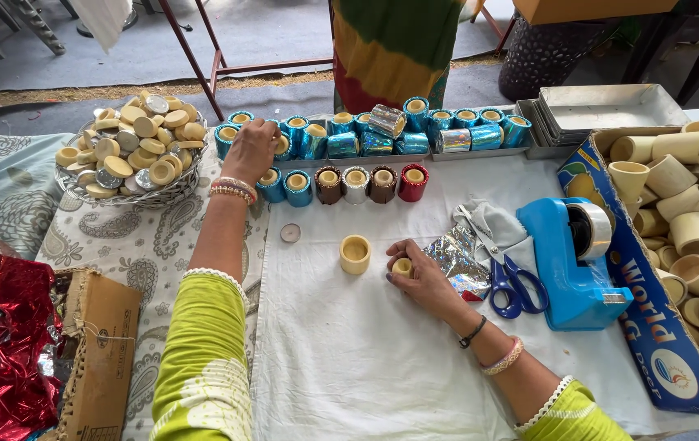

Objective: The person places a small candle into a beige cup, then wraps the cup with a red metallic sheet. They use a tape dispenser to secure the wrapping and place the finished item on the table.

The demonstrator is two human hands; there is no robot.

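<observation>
My left hand [249, 149] reaches far over the table and rests on a blue foil-wrapped candle cup [280, 145] in the back row of wrapped cups [414, 131]. My right hand [423, 278] lies on the white cloth [349, 359], fingers closed round a small plain cream cup [401, 266]. Another plain cream cup [355, 254] stands just left of it. A nearer row holds blue, brown, silver and red wrapped cups [357, 184]. A small round disc [290, 233] lies on the cloth.
A wire basket [133, 159] of round wax discs stands at far left. Silver foil pieces [455, 261], blue-handled scissors [517, 286] and a blue tape dispenser [574, 261] lie right of my hand. A cardboard box [676, 245] of plain cups sits at right, red foil [6, 351] at left.
</observation>
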